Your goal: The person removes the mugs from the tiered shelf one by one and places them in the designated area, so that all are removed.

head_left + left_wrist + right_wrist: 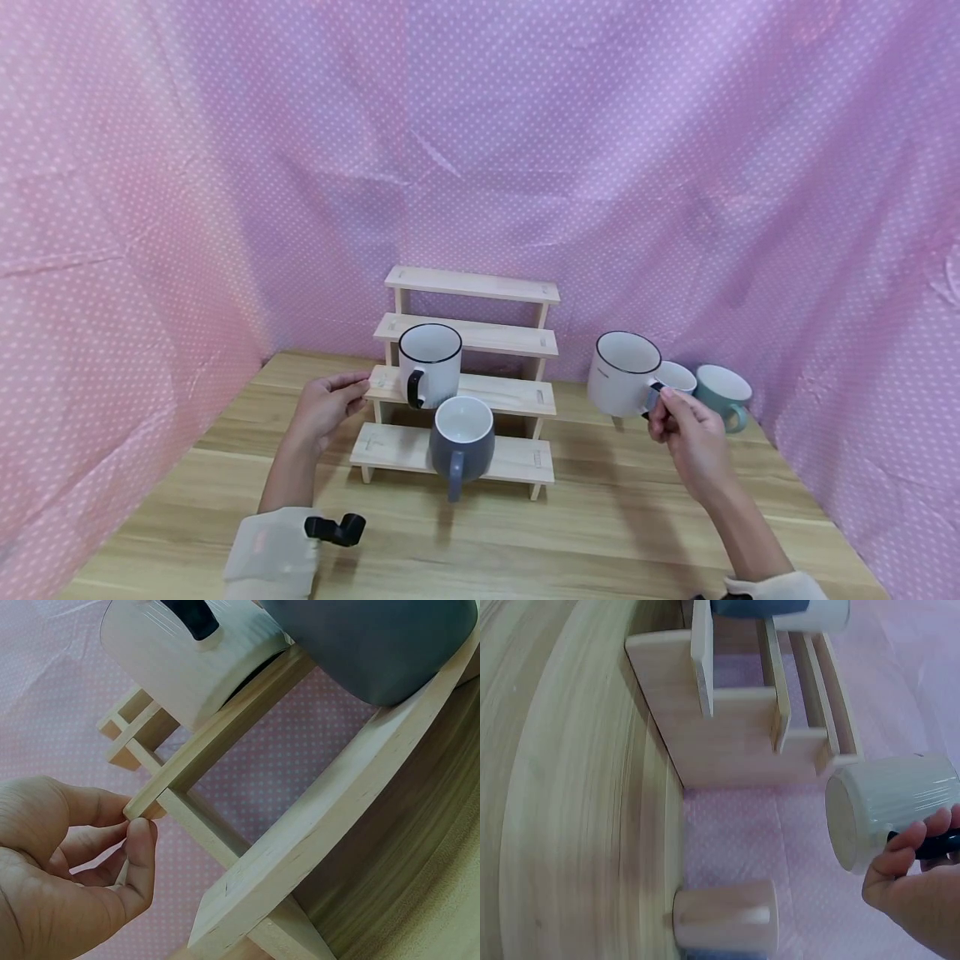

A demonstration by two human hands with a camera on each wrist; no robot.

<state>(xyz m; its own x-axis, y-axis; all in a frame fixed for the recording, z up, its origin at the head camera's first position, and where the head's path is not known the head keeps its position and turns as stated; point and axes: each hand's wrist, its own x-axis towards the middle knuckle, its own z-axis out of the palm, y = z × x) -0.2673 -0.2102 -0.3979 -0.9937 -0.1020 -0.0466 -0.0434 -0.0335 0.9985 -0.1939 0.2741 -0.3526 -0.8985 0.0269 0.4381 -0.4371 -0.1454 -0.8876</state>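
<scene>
My right hand [692,437] grips the black handle of a white mug [618,379] with a dark rim, held up to the right of a wooden tiered stand [487,287]. In the right wrist view this mug [892,802] is tilted, its base facing the stand side. With thumb and fingers my left hand [324,408] pinches the left end of the stand's second step from the bottom, as the left wrist view shows at the step's end [150,802]. A matching white mug [435,375] stands on that step. On the lowest step is a grey mug [468,446], handle toward me.
Behind the held mug, at the right, stand a white cup [677,377] and a green mug [723,392] on the wooden table [480,550]. A pink dotted cloth [480,167] hangs around the back and sides.
</scene>
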